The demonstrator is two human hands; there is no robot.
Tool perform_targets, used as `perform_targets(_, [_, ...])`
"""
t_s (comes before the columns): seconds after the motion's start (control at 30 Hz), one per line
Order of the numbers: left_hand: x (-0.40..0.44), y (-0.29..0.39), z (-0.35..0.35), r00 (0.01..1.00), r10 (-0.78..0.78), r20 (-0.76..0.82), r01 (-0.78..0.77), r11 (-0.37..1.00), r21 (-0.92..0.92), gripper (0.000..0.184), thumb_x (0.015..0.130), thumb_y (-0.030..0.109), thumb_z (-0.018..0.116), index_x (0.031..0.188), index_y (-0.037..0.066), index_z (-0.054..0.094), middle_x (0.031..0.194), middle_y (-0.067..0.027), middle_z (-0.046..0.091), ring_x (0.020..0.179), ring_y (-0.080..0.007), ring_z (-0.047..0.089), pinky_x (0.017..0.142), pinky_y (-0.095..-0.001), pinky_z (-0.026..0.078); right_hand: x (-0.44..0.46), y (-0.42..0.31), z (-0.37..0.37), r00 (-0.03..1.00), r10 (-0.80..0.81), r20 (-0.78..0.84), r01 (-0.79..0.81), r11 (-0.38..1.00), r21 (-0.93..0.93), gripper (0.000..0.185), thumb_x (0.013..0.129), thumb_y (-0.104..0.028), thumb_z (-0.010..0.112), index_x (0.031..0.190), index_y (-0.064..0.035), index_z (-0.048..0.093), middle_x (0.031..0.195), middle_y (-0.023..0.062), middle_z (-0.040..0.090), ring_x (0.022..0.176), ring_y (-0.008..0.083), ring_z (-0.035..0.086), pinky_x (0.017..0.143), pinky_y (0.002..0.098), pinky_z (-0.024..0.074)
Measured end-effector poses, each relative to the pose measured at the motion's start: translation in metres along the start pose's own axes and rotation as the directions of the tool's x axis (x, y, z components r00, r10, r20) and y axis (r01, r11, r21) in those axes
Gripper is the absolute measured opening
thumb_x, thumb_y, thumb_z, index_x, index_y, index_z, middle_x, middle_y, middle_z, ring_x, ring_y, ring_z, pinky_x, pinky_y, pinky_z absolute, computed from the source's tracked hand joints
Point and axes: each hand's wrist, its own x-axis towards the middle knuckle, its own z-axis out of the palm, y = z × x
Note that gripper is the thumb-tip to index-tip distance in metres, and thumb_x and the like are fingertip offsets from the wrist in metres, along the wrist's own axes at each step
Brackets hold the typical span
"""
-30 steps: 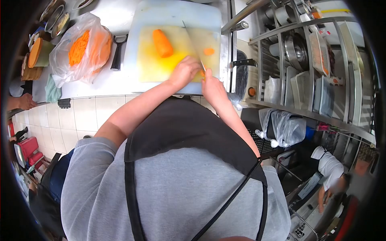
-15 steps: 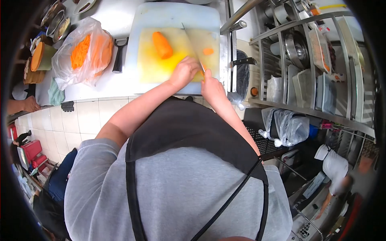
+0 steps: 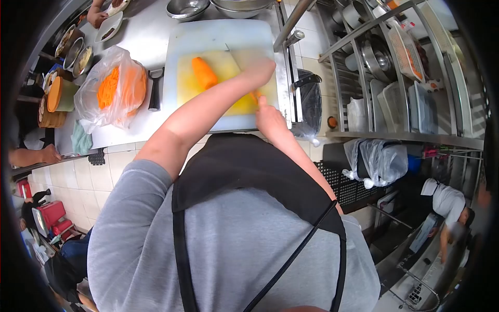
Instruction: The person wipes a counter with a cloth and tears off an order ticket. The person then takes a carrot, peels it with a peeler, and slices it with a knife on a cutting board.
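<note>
On the white cutting board [image 3: 182, 39] lies a yellowed, wet-looking cutting mat [image 3: 184, 91]. A peeled carrot [image 3: 204, 73] rests on it, left of the knife. My right hand [image 3: 270, 117] is closed around the handle of a long knife [image 3: 234, 58], its blade pointing away from me. An orange patch shows where the blade meets that hand; I cannot tell whether it is handle or carrot. My left hand [image 3: 260, 72] is over the board's right side, beyond the right hand, its forearm crossing the mat. Motion blurs its fingers, and it hides what lies beneath.
Left of the board are a black-handled peeler [image 3: 154, 89] and a plastic bag of shredded carrot [image 3: 112, 91]. Metal bowls [image 3: 187, 8] stand behind the board. A black-handled knife [image 3: 306, 79] is at the right edge, near a rack [image 3: 340, 78]. Another person's hand [image 3: 96, 16] is at upper left.
My left hand has moved away from beside my right hand, across to the board's right side, covering where a small carrot piece lay. The right hand still grips the knife. The view has shifted slightly.
</note>
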Motion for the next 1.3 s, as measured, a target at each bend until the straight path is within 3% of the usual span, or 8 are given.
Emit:
perform_targets(0.1, [-0.004,-0.003,-0.009,0.991,-0.043,-0.13,0.045,0.999,0.013,0.014,0.07,0.007,0.055,0.081,0.001,0.061,0.088,-0.0197,0.06,0.082,-0.0348,0.059,0.07,-0.0416,0.047,0.002,0.002,0.0,1.0,-0.021,-0.018,0.021,0.999,-0.036,0.03,0.078,-0.006,0.042,0.106,0.0032,0.039,0.07,0.0246,0.058,0.068,0.0405,0.058,0.062,0.0486,0.0455])
perform_targets(0.17, [-0.018,-0.015,-0.019,0.911,-0.135,-0.391,-0.028,0.923,-0.383,0.016,0.07,0.006,0.057,0.084,0.0,0.062,0.085,-0.0175,0.062,0.077,-0.0289,0.06,0.069,-0.0363,0.048,0.0,0.002,-0.009,1.0,-0.017,0.002,0.017,1.0,0.001,0.03,0.079,-0.009,0.042,0.107,0.0026,0.039,0.072,0.0258,0.058,0.071,0.0413,0.058,0.064,0.0491,0.045])
perform_targets(0.3, [-0.079,-0.021,-0.029,0.923,-0.28,-0.264,0.09,0.823,-0.56,0.021,0.068,0.004,0.06,0.088,0.0,0.062,0.081,-0.014,0.063,0.072,-0.0224,0.061,0.067,-0.0303,0.048,-0.004,0.01,-0.014,0.999,-0.023,0.021,0.02,0.988,0.15,0.028,0.081,-0.016,0.049,0.099,0.0012,0.034,0.072,0.0302,0.056,0.075,0.047,0.053,0.068,0.0511,0.0416])
perform_targets(0.37, [-0.098,-0.031,0.008,0.926,-0.321,-0.197,0.089,0.695,-0.714,0.023,0.067,0.01,0.061,0.089,0.001,0.061,0.076,-0.0136,0.063,0.072,-0.0305,0.06,0.064,-0.0372,0.047,-0.009,0.008,-0.019,0.999,-0.031,0.034,0.025,0.987,0.159,0.028,0.082,-0.016,0.049,0.098,0.001,0.034,0.072,0.0303,0.055,0.074,0.0472,0.053,0.068,0.0514,0.0411])
perform_targets(0.5, [-0.116,-0.03,0.034,0.9,-0.413,-0.141,0.197,0.673,-0.713,0.021,0.067,0.003,0.06,0.088,0.0,0.062,0.079,-0.0129,0.062,0.075,-0.0312,0.058,0.067,-0.0362,0.047,-0.012,0.006,-0.021,0.993,0.037,0.115,-0.054,0.987,0.154,0.033,0.081,-0.017,0.041,0.11,-0.0016,0.037,0.082,0.0331,0.055,0.083,0.048,0.052,0.073,0.0521,0.04])
perform_targets(0.57, [-0.122,-0.028,0.038,0.824,-0.322,-0.467,-0.023,0.803,-0.595,0.019,0.066,0.0,0.06,0.085,-0.001,0.062,0.085,-0.0135,0.06,0.08,-0.0311,0.056,0.071,-0.0364,0.046,-0.011,0.004,-0.02,0.993,0.028,0.113,-0.043,0.99,0.135,0.033,0.081,-0.017,0.042,0.11,-0.0014,0.037,0.082,0.0329,0.055,0.083,0.048,0.052,0.073,0.0521,0.0399])
perform_targets(0.77, [-0.123,-0.025,0.039,0.884,-0.123,-0.451,-0.103,0.89,-0.445,0.018,0.069,0.0,0.058,0.087,-0.001,0.062,0.09,-0.0127,0.058,0.087,-0.0292,0.054,0.076,-0.0344,0.045,-0.005,0.006,-0.013,0.998,-0.047,0.032,0.044,0.996,0.077,0.025,0.082,-0.015,0.048,0.095,0.0004,0.033,0.071,0.0306,0.055,0.073,0.0477,0.053,0.067,0.0514,0.042])
perform_targets(1.3, [-0.113,-0.02,0.047,0.854,-0.121,-0.506,-0.149,0.874,-0.462,0.009,0.068,0.003,0.061,0.078,0.003,0.063,0.08,-0.007,0.06,0.078,-0.0261,0.053,0.07,-0.0333,0.045,0.0,0.004,-0.003,0.993,-0.111,-0.029,0.111,0.993,-0.028,0.024,0.08,-0.012,0.045,0.097,0.0023,0.035,0.066,0.0264,0.056,0.062,0.0435,0.056,0.058,0.0509,0.045])
